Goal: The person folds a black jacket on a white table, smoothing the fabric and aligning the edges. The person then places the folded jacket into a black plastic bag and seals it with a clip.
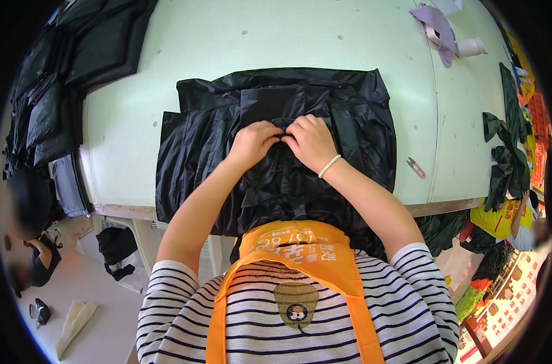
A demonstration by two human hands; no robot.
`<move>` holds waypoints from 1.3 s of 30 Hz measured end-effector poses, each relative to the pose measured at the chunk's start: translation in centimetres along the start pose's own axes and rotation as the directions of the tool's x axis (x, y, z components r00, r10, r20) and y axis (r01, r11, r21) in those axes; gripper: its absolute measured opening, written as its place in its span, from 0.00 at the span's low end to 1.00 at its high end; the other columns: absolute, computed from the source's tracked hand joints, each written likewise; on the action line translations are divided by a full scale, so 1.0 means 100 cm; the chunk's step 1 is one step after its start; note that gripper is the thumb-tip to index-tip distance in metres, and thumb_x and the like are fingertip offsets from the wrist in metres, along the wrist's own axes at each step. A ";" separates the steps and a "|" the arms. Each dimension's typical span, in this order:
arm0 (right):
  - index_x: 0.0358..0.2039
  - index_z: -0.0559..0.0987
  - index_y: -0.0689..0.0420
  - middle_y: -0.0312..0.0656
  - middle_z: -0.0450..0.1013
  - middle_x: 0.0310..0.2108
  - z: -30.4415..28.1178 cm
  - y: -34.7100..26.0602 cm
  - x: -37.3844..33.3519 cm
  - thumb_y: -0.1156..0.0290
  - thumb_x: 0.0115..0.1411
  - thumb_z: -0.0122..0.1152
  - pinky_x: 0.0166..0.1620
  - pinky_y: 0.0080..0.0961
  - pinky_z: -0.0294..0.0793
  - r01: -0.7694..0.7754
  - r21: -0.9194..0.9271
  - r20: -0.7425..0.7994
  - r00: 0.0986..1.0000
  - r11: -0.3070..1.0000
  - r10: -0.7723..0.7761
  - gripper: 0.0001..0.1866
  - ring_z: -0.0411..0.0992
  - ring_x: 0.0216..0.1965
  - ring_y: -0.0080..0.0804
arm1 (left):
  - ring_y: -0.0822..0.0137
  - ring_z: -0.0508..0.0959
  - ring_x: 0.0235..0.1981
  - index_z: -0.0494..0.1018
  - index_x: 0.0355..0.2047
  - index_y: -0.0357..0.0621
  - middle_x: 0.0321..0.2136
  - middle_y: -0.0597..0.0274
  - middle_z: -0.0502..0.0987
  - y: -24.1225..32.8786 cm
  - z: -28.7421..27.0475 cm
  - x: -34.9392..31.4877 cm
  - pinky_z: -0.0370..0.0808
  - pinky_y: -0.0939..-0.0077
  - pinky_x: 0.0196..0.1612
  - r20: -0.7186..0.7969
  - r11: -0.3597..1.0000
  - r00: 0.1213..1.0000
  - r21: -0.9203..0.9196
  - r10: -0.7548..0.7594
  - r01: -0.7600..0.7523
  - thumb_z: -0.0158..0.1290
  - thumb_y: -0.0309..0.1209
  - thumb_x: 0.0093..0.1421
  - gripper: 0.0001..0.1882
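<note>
A shiny black garment lies spread on the pale table in front of me, its near part hanging over the edge against my orange apron. Both hands meet at its middle, just below a smooth flat panel. My left hand pinches the black fabric between thumb and fingers. Close beside it, my right hand, with a beaded bracelet at the wrist, pinches the same fabric, fingertips almost touching the left's. The bit of cloth between the fingertips is mostly hidden.
Small thread snips lie right of the garment on the table. Folded black garments are piled at the far left. A purple cloth and a white cup-like object sit far right. Other people are partly visible at both sides.
</note>
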State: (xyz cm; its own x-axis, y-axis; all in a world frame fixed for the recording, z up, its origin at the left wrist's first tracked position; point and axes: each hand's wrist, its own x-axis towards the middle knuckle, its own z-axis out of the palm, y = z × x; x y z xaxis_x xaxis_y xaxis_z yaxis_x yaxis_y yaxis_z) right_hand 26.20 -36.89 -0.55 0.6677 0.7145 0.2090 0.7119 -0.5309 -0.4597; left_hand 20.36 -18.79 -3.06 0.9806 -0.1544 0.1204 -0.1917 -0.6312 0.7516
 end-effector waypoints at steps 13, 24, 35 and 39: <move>0.21 0.79 0.56 0.40 0.73 0.26 0.005 0.036 0.041 0.65 0.45 0.68 0.38 0.30 0.70 -0.418 0.161 0.282 0.888 0.894 0.364 0.09 0.71 0.33 0.36 | 0.57 0.74 0.41 0.76 0.36 0.41 0.36 0.59 0.75 0.011 0.002 0.009 0.72 0.67 0.45 -0.088 0.930 0.974 0.326 0.207 -0.168 0.60 0.28 0.47 0.13; 0.28 0.81 0.55 0.43 0.75 0.30 0.010 0.036 0.040 0.67 0.48 0.64 0.41 0.33 0.71 -0.246 0.128 0.181 0.958 0.961 0.221 0.08 0.72 0.36 0.40 | 0.56 0.76 0.38 0.77 0.33 0.38 0.34 0.58 0.77 -0.009 -0.021 0.044 0.73 0.69 0.41 -0.068 0.988 0.996 0.144 0.060 -0.050 0.60 0.29 0.48 0.11; 0.26 0.75 0.56 0.38 0.67 0.30 0.011 0.012 0.050 0.72 0.50 0.53 0.40 0.28 0.67 -0.061 -0.244 -0.035 0.998 0.968 0.054 0.04 0.67 0.37 0.34 | 0.55 0.78 0.37 0.77 0.36 0.38 0.36 0.54 0.78 -0.028 -0.023 0.069 0.74 0.70 0.41 0.035 1.000 0.999 0.014 -0.004 0.004 0.58 0.25 0.49 0.12; 0.29 0.74 0.55 0.38 0.68 0.30 0.015 0.024 0.054 0.73 0.50 0.52 0.41 0.28 0.68 -0.062 -0.199 -0.099 0.994 0.978 0.043 0.05 0.67 0.37 0.34 | 0.63 0.80 0.29 0.80 0.33 0.39 0.28 0.53 0.80 -0.039 -0.038 0.091 0.74 0.75 0.36 0.173 0.929 0.940 -0.178 -0.295 0.325 0.61 0.30 0.47 0.12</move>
State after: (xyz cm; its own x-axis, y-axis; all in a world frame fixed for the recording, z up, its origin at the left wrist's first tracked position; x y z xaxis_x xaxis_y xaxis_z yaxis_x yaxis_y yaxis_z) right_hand 31.22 -33.59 -1.87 0.7162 0.6421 0.2734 0.6978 -0.6543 -0.2913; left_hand 30.15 -14.87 -2.46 0.9712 -0.0900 -0.2208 0.1474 -0.5015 0.8525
